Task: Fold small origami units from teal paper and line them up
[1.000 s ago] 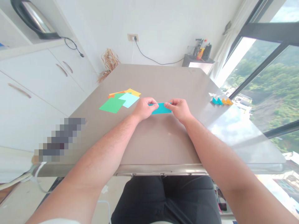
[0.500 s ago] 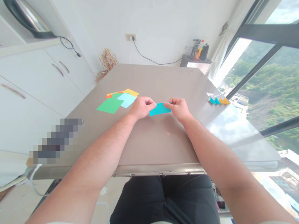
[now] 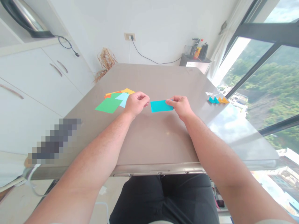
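Observation:
A turquoise sheet of paper (image 3: pixel 159 106), now a flat oblong that looks folded, is pinched at its right end by my right hand (image 3: pixel 181 106). The thumb lies over its near face; the fingers behind it are hidden. My left hand (image 3: pixel 136 104) is just left of the paper, with a small gap between them. Its fingers are curled in to the thumb, and nothing shows in them. Behind that hand lie loose sheets: a green sheet (image 3: pixel 108 105), a pale blue sheet (image 3: pixel 121 99) partly covered by the hand, and orange and yellow sheets (image 3: pixel 128 91).
Small folded paper shapes, turquoise (image 3: pixel 213 100) and orange (image 3: pixel 223 100), stand in a row at the right edge of the table (image 3: pixel 154 140). A small cabinet (image 3: pixel 195 63) with bottles stands beyond the far edge. A window is on the right.
My left hand has let go of the paper's left end and moved slightly left. The paper has levelled out, held by my right hand alone.

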The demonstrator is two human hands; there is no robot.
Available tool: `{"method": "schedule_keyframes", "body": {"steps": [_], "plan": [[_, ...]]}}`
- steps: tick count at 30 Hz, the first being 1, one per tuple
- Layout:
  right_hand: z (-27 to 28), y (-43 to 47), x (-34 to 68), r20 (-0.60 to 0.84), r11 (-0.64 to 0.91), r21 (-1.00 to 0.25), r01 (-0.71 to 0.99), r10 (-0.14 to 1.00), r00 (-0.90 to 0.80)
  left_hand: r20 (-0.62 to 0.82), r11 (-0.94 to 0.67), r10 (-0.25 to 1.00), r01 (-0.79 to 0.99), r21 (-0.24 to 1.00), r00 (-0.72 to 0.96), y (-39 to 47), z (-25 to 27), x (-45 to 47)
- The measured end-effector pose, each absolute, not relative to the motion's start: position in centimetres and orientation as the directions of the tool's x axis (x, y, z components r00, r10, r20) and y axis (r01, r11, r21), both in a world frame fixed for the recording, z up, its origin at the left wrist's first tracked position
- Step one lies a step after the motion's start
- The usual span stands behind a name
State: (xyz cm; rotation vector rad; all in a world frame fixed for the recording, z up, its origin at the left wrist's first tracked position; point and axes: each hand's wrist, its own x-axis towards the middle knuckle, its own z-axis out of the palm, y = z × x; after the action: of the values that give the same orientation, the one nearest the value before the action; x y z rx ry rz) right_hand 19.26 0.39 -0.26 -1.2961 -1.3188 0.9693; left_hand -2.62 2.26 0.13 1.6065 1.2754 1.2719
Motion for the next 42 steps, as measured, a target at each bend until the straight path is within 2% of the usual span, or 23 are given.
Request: {"method": "schedule_keyframes", "body": {"steps": [3,6,16,20,23,26,30,37,42], "plan": [[-0.3,-0.1,18.6,0.073,0.082,-0.969,0.233,0.996,-0.047,0.271,-0.304,0.951,0.287,0.908,0.15,1.6,0.3,-1.9],[-0.5,-0.3,18.0,0.079,0.098,-0.962,0.254,0.993,-0.085,0.202,-0.286,0.947,0.369,0.884,0.249,1.0,0.3,-1.3],[-0.5,-0.5,18.1,0.119,0.139,-0.935,0.325,0.99,-0.081,0.156,-0.257,0.953,0.418,0.871,0.261,0.9,-0.1,-1.0],[-0.6,-0.6,18.1,0.126,0.146,-0.973,0.178,0.985,-0.118,0.181,-0.272,0.954,0.438,0.857,0.238,0.8,0.1,-1.0],[-0.5,-0.6,18.2,0.07,0.072,-0.997,0.009,0.984,-0.165,0.187,-0.271,0.956,0.438,0.857,0.225,0.7,0.1,-1.0],[-0.2,-0.7,18.2,0.026,0.009,-0.997,-0.079,0.977,-0.211,0.189,-0.265,0.959,0.433,0.861,0.21,0.6,0.2,-0.9],[0.1,-0.9,18.3,0.016,-0.007,-0.996,-0.086,0.966,-0.257,0.192,-0.263,0.961,0.437,0.86,0.199,0.6,0.2,-0.9],[-0.5,-0.8,18.0,0.024,0.021,-1.0,-0.015,0.972,-0.234,0.179,-0.259,0.959,0.432,0.864,0.219,0.5,0.3,-0.9],[-0.3,-1.0,18.0,-0.005,-0.014,-0.999,-0.035,0.97,-0.245,0.249,-0.353,0.93,0.476,0.805,0.27,0.6,0.1,-1.0]]}}
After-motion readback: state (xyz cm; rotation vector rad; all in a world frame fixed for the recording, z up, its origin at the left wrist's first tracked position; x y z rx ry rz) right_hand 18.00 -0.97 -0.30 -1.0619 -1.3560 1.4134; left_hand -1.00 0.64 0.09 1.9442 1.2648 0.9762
